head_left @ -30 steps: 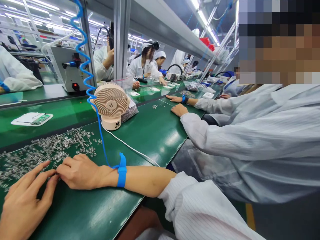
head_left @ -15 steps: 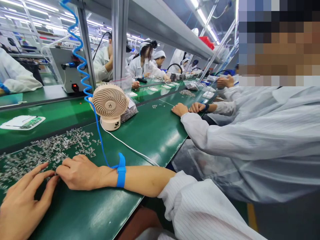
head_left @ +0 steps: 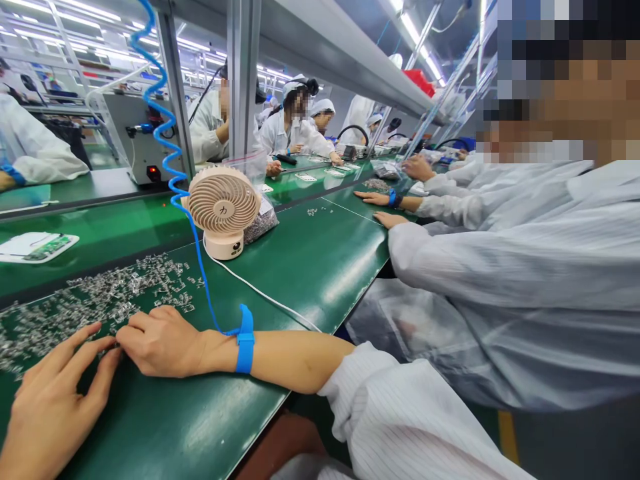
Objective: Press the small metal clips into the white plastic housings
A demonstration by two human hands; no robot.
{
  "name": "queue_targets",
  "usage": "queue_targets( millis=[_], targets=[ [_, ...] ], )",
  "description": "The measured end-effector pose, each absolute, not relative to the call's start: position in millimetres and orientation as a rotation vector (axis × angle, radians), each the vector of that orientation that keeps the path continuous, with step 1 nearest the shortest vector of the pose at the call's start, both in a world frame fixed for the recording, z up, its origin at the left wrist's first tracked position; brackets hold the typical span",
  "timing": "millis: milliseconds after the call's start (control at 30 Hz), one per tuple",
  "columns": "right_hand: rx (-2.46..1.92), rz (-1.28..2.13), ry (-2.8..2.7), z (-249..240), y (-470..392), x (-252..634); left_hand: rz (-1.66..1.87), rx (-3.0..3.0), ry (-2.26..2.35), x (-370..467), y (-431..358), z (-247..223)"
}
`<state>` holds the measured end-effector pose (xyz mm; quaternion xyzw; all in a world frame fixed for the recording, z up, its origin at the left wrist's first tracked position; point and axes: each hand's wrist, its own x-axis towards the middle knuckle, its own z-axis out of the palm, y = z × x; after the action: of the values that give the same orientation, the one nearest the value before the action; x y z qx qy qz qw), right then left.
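Observation:
A spread of tiny, shiny metal-looking pieces (head_left: 107, 287) lies on the green bench top, just beyond my hands. My left hand (head_left: 60, 400) is at the lower left, its thumb and index finger brought together in a pinch. Against those fingertips press the bent fingers of my right hand (head_left: 163, 343), also closed. Whatever sits between the fingertips is too small and hidden to name. A blue wrist strap (head_left: 245, 350) circles my right wrist, joined to a coiled blue cord (head_left: 165, 123).
A beige fan (head_left: 223, 207) stands past my right forearm, its white cable (head_left: 265, 300) crossing the bench (head_left: 320, 257). Behind it is a plastic bag of small parts (head_left: 261, 223). A white panel with a circuit board (head_left: 37, 247) lies at left. A co-worker's sleeve (head_left: 450, 267) is close on my right.
My hands keep nearly the same pose, fingertips together. At right, the co-workers' hands have shifted along the bench edge and opened out. The view has moved slightly.

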<state>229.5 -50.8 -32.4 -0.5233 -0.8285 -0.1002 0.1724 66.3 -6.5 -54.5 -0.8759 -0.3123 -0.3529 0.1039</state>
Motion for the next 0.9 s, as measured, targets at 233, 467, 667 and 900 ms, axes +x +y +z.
queue_targets(
  millis=[233, 467, 667, 900],
  targets=[
    [-1.502, -0.308, -2.315, -33.7, -50.9, 228.2, -1.039, -2.596, -0.912, 68.2, -8.8, -49.6],
    [-1.5, -0.346, -2.351, -33.5, -52.0, 228.1, -1.029, -2.63, -0.964, 66.6, -6.8, -50.5],
    [-1.507, -0.294, -2.378, -30.1, -53.7, 228.9, -1.008, -2.619, -0.96, 70.1, -11.5, -47.1],
    [-1.491, -0.317, -2.361, -34.2, -53.6, 228.7, -0.989, -2.555, -0.95, 71.1, -13.5, -45.1]
  ],
)
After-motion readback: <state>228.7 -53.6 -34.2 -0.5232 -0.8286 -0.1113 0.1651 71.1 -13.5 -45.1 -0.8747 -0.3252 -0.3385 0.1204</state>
